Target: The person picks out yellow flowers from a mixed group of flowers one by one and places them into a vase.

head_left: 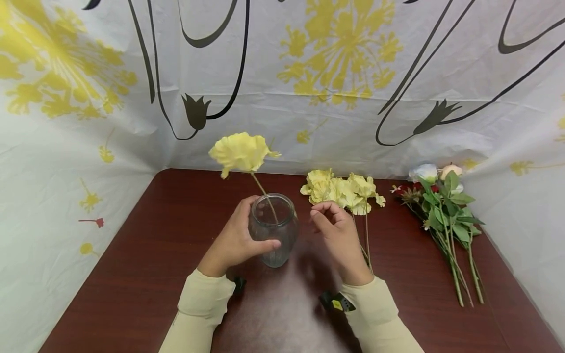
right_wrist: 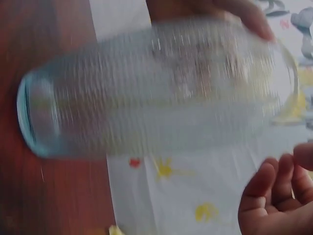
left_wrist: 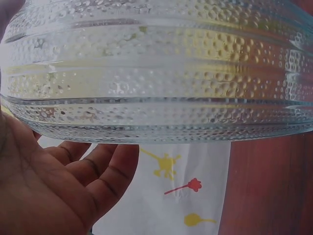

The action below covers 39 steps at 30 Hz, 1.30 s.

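Marking: a yellow patch (head_left: 337,304) sits on the black strap (head_left: 348,302) at the right wrist; any print on it is too small to read.
Counter: dark reddish-brown top (head_left: 132,255) with a wood-like grain; a pale sheen shows at the near middle.
Enclosure: white sheeting (head_left: 265,63) stands at the far, left and right sides, creased, printed with yellow bursts, dark tulip shapes and, at left, a small red motif.
Glass vase (head_left: 284,242): middle of the scene, above the counter; clear, with horizontal bands and a dimpled texture. Contact between base and counter cannot be told.
Yellow flower (head_left: 240,152): stem inside the vase, head above the rim, leaning far and left.
Left hand (head_left: 234,240): grip clamped on the vase, thumb along the near side, fingers around the left.
Right hand (head_left: 342,240): right of the vase, apart from it; fingers loosely bent, thumb near the index finger, nothing held.
Yellow blooms (head_left: 340,191): lying far right of the vase, stems toward the near side.
Mixed bouquet (head_left: 450,211): right end; red, pale blue and peach heads, green leaves.
Sleeves (head_left: 207,296): pale yellow, both arms.
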Motion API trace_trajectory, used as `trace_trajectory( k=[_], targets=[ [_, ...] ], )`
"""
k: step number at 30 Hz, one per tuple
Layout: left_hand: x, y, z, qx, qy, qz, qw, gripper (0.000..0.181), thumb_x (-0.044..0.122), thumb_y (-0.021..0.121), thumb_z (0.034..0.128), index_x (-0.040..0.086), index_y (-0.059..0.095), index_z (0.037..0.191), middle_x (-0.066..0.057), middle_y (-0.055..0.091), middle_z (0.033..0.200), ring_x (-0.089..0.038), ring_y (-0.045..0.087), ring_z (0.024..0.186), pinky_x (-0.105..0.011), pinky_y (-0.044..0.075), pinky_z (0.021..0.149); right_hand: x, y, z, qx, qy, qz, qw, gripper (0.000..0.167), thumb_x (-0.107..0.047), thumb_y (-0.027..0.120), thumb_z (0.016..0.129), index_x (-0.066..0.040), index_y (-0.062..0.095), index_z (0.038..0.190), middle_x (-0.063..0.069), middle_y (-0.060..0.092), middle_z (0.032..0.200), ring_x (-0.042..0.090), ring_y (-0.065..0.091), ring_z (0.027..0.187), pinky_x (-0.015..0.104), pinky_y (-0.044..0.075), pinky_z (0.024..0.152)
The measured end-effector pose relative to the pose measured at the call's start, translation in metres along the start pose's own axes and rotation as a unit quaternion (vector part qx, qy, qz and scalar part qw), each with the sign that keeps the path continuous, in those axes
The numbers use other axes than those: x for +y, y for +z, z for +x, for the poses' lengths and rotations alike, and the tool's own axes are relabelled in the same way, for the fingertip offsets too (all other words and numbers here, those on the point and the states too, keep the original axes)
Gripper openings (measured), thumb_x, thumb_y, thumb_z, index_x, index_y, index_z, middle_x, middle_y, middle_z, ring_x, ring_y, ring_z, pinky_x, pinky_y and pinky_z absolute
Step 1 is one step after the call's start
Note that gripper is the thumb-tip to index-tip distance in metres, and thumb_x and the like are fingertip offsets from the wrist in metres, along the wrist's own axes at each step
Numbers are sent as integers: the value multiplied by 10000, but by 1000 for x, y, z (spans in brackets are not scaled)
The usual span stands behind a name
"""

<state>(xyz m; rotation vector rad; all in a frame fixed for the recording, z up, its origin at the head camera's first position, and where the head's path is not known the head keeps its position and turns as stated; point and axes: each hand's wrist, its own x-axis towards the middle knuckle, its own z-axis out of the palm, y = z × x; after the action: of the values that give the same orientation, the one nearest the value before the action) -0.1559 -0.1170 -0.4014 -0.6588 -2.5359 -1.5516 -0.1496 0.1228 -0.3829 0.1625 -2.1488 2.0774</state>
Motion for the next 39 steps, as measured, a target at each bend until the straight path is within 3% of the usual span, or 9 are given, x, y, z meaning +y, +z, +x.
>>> trace_trajectory(
  k=[5,10,13,16,18,20,25,33,39],
  targets=[
    [-1,1,0,-39,-11,-107,9999,968,342,913,672,159,355,1441,-48,462,1349,-195,498,1204,-463,439,978,5,-31,14,37,75,-655,9978,105,-66,600,980,27,618,1027,151,630,879,195,614,773,302,537,676],
    [0,1,1,-72,-3,-243,9997,963,317,912,672,162,349,1437,-54,457,1358,-205,505,1209,-477,433,988,10,-62,21,305,262,-1465,9884,204,-128,588,999,44,614,1105,118,636,917,178,611,793,263,517,672],
    [0,1,1,-61,-30,-200,9998,969,328,909,670,158,348,1441,-58,461,1353,-191,501,1202,-474,435,983,14,-81,22,530,219,-2416,9687,231,-197,564,1014,-7,631,1127,115,640,951,188,562,773,292,475,657],
    [-1,1,1,-75,-38,-175,9998,979,336,910,671,149,343,1447,-58,463,1350,-184,495,1202,-472,441,975,19,-99,22,720,128,-3440,9361,245,-235,537,1022,-51,643,1143,124,654,981,228,540,767,341,433,650],
    [-2,1,1,-83,-59,-167,9998,982,343,910,672,153,340,1449,-45,462,1346,-177,489,1205,-466,440,974,23,-109,21,711,161,-3844,9203,266,-247,522,1027,-51,637,1165,148,660,1015,257,549,775,370,428,655],
    [-2,1,1,-103,-59,-179,9998,982,350,908,678,156,336,1452,-34,456,1347,-176,484,1211,-469,438,976,27,-118,21,606,292,-4017,9133,275,-239,509,1034,-39,622,1186,182,654,1054,281,567,798,385,434,657],
    [-2,0,0,-148,-84,-176,9997,988,355,903,687,160,323,1462,-17,441,1356,-182,474,1225,-477,429,984,40,-131,23,260,758,-4154,9061,300,-196,485,1041,5,590,1239,242,619,1148,331,575,872,426,447,681],
    [-1,0,-1,-245,-161,-161,9994,999,369,893,705,160,295,1477,-17,423,1368,-184,471,1226,-477,437,974,63,-133,30,-350,1226,-4292,8942,299,-182,517,1008,46,594,1186,254,618,1137,387,575,975,523,449,812],
    [-2,0,-1,-270,-167,-197,9993,997,370,893,708,163,292,1477,-15,421,1369,-180,472,1227,-471,441,973,69,-132,30,-817,1686,-3982,8980,332,-175,526,1007,94,553,1201,215,643,999,298,623,855,426,484,697]
  ],
)
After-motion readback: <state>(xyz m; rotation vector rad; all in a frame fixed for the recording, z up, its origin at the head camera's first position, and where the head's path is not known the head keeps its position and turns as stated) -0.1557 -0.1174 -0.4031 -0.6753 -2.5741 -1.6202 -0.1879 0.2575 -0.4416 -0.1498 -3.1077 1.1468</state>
